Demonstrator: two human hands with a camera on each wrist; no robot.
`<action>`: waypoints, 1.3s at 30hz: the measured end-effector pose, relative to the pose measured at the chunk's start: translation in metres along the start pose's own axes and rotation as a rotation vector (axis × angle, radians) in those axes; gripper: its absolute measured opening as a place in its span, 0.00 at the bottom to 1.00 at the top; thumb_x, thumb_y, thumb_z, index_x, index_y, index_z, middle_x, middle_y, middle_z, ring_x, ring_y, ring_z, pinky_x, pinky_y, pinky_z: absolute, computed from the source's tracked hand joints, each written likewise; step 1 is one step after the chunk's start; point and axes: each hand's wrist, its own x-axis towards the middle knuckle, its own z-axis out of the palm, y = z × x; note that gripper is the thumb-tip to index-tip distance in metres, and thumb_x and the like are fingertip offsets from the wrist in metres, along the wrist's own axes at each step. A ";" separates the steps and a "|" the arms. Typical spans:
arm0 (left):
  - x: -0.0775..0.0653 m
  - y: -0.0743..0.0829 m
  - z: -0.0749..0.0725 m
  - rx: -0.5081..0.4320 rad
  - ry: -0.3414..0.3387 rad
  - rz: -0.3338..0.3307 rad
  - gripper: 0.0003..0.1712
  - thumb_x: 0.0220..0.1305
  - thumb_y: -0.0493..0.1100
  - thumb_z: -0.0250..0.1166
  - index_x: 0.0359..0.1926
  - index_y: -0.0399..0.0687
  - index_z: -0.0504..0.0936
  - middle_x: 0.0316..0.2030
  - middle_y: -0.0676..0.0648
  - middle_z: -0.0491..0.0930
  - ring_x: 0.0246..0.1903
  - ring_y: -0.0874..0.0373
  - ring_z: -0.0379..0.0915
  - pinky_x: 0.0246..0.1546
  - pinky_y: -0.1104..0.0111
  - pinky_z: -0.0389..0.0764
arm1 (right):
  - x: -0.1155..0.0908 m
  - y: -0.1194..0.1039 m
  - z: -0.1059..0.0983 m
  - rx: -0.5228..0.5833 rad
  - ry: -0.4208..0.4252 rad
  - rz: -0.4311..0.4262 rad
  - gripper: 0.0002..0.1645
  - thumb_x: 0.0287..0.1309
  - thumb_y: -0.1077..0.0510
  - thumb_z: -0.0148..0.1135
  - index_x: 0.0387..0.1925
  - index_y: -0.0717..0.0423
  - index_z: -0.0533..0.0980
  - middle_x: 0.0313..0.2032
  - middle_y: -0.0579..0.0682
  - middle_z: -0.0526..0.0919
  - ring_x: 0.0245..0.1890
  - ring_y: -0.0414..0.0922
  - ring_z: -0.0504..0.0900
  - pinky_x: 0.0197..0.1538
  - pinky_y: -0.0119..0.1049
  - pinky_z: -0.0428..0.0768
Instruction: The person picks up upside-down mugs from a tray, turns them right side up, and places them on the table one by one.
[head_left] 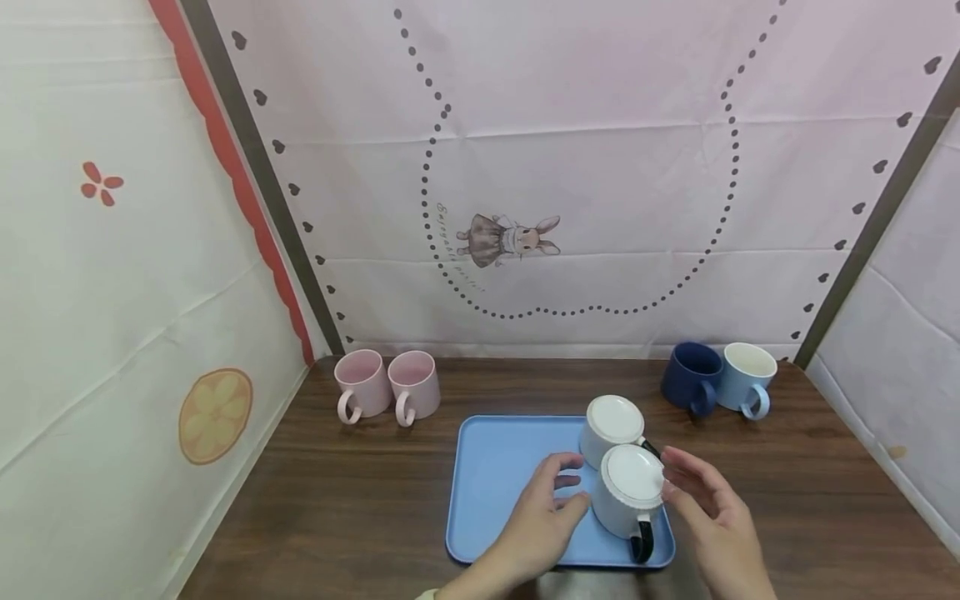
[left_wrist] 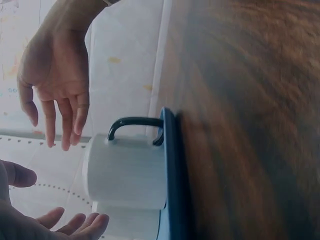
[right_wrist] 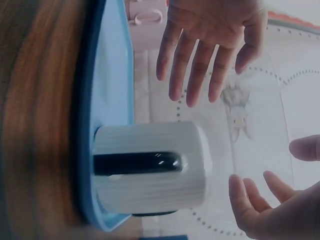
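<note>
Two white mugs with black handles stand upside down on the right part of a blue tray (head_left: 502, 492). The near mug (head_left: 632, 487) has its handle toward the tray's front edge; the far mug (head_left: 611, 425) is right behind it. My left hand (head_left: 543, 517) hovers over the tray, left of the near mug, fingers spread and loosely bent. On the other side my right hand (head_left: 712, 517) is held beside the same mug. Both wrist views show space between the hands and the near mug (left_wrist: 127, 172), and nothing in either palm.
Two pink mugs (head_left: 414, 387) stand upright at the back left of the wooden table (head_left: 337, 500). A dark blue mug (head_left: 690, 379) and a light blue mug (head_left: 742, 379) stand at the back right. Printed cloth (head_left: 600, 167) walls enclose the table's back and sides.
</note>
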 end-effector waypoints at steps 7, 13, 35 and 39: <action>0.003 -0.004 0.012 -0.035 -0.036 -0.036 0.33 0.72 0.47 0.60 0.74 0.48 0.65 0.72 0.42 0.66 0.69 0.44 0.70 0.64 0.56 0.79 | 0.003 0.016 -0.002 -0.082 0.068 0.044 0.30 0.75 0.57 0.58 0.73 0.57 0.66 0.69 0.60 0.73 0.49 0.17 0.69 0.47 0.12 0.70; 0.008 -0.009 0.023 -0.059 -0.029 -0.045 0.41 0.66 0.43 0.61 0.78 0.40 0.58 0.74 0.37 0.64 0.71 0.38 0.67 0.66 0.50 0.77 | 0.011 0.029 0.006 -0.063 -0.003 0.067 0.43 0.72 0.60 0.61 0.79 0.66 0.52 0.74 0.69 0.61 0.71 0.58 0.66 0.66 0.36 0.75; 0.008 -0.019 0.027 0.032 -0.100 -0.090 0.47 0.59 0.36 0.58 0.80 0.51 0.58 0.76 0.43 0.63 0.71 0.47 0.66 0.62 0.61 0.78 | 0.014 0.043 0.045 -0.307 0.070 -0.014 0.62 0.55 0.52 0.77 0.77 0.71 0.49 0.66 0.76 0.60 0.66 0.70 0.67 0.65 0.66 0.70; 0.008 -0.019 0.027 0.045 -0.108 -0.066 0.46 0.58 0.36 0.59 0.80 0.50 0.59 0.76 0.43 0.63 0.71 0.47 0.68 0.60 0.63 0.79 | 0.012 0.047 0.048 -0.313 0.119 -0.044 0.63 0.51 0.53 0.79 0.76 0.69 0.51 0.65 0.76 0.62 0.65 0.71 0.66 0.64 0.68 0.69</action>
